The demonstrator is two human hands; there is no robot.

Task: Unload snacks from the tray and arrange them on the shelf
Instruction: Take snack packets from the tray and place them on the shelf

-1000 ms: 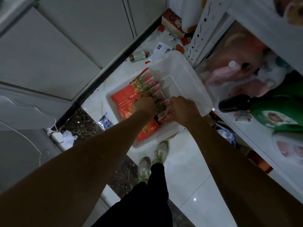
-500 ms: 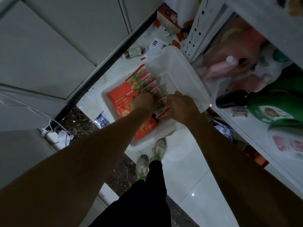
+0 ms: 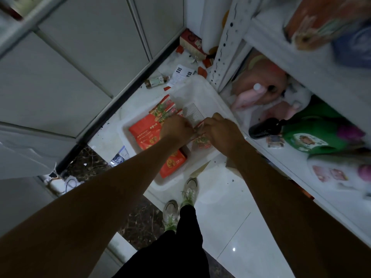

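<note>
Here, snack packets (image 3: 201, 140) sit gripped between the fingers (image 3: 211, 121).

White tray (image 3: 202, 89); red snack packets (image 3: 145, 130), green-leaf print; green bag (image 3: 313, 133); black bottle (image 3: 263, 128); white shelf (image 3: 281, 157).

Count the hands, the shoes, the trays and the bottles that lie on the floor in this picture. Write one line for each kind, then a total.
Hands: 2 (left hand and right hand, both gripping snack packets)
Shoes: 2
Tray: 1
Bottle on the floor: 1
Total: 6
</note>
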